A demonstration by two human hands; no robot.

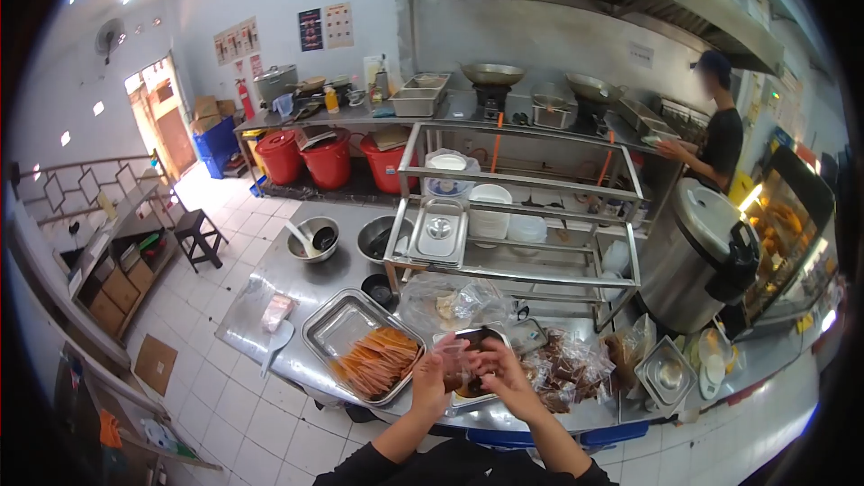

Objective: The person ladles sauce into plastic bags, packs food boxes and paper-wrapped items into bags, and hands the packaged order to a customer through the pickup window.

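Two bare hands are close together above a steel counter point(245, 313), with a clear plastic piece point(458, 360) between them. The left hand point(434, 385) is curled, its fingers closed on that plastic. The right hand point(509, 382) faces it with fingers parted and loosely bent; whether they also grip the plastic, I cannot tell. Directly beneath both hands is a small steel pan point(470, 403) with dark contents, partly hidden by them. Just beside the left hand, on its outer side, a wide tray point(344, 328) carries a row of orange strips point(378, 362); past it lies a white paddle point(277, 344). Just beside the right hand, outward, are dark brown pieces point(562, 369) in clear wrapping. Beyond the fingertips lie a crumpled plastic bag point(470, 300) and, farther off, a metal rack point(522, 284). Well apart from the right hand, a person point(723, 139) stands at the stoves.
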